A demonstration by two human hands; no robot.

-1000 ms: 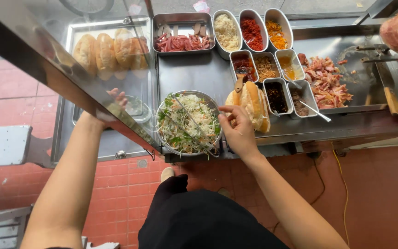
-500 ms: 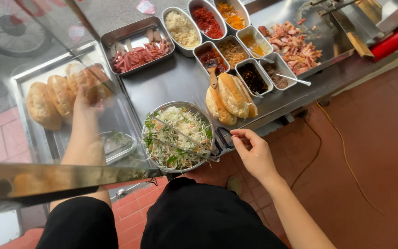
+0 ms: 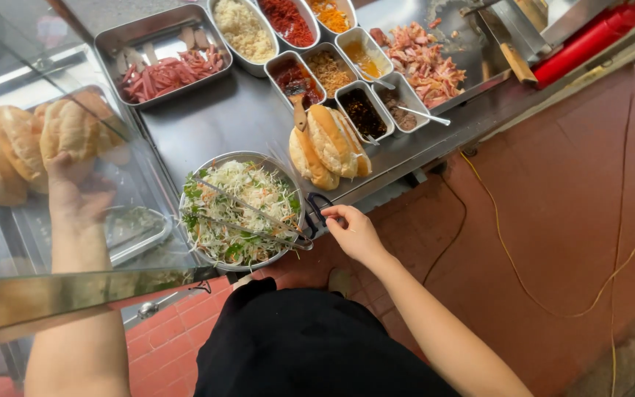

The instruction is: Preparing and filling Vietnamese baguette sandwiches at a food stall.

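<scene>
Steel counter [image 3: 237, 117], daylit. Glass case [image 3: 53, 242] at its left end. Red tile floor [image 3: 575, 206] below it, crossed by a yellow cable [image 3: 512, 250].

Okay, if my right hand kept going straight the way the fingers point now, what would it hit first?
The right hand points up-left at the black scissor handles on the counter edge, so it would probably meet those first, then the salad bowl with tongs; depth is hard to judge.

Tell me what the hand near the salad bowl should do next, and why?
Probably close the right hand on the tongs' black handle. Its fingers sit right by that handle, the tongs lie across the salad bowl, and the left hand reaches a bread roll.
</scene>
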